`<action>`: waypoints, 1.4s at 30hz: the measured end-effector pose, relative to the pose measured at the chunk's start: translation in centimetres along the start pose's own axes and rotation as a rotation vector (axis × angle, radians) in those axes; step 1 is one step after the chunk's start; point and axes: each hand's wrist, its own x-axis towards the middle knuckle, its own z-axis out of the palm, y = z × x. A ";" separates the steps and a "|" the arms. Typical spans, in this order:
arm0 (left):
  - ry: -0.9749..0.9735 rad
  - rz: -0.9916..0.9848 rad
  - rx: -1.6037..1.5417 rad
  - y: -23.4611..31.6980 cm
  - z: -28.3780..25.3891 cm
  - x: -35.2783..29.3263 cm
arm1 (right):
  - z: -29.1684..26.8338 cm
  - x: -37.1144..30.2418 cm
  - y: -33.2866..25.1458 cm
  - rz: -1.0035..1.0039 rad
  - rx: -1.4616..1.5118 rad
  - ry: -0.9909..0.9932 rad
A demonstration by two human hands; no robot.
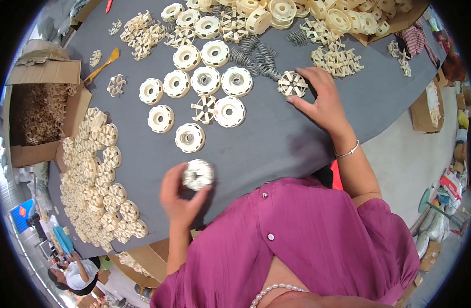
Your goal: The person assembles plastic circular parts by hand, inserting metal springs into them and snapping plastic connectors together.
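My left hand (180, 200) grips a round cream plastic assembly (198, 175) by its rim near the table's front edge; it is slightly blurred. Further right, my right hand (323, 100) has thumb and fingers closed around the sides of a spoked cream plastic disc (292, 83) at the table surface. Whether a ring lies under that disc I cannot tell. Between the hands lie several cream plastic rings (229, 112). Coil springs (189, 138) stand in some of them. A loose spoked clip (204, 109) lies among the rings.
Grey coil springs (256, 57) are heaped behind the rings. Spoked clips (337, 60) and more rings (281, 11) pile up at the back. Finished-looking assemblies (94, 179) cover the left side, beside a cardboard box (45, 77). Another person (79, 274) is at lower left.
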 end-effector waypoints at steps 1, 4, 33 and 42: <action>0.100 -0.050 0.058 -1.6 -1.6 -0.5 | 0.0 0.1 0.2 0.019 0.053 -0.044; 0.478 0.200 0.557 -4.5 -3.8 0.0 | -0.1 0.5 -1.4 0.114 0.242 0.084; -0.154 0.529 0.018 5.9 8.4 4.3 | -4.5 -1.7 -2.9 0.043 0.063 -0.449; -0.121 0.543 -0.066 4.6 9.1 4.4 | -2.4 0.3 -3.2 0.091 0.158 -0.149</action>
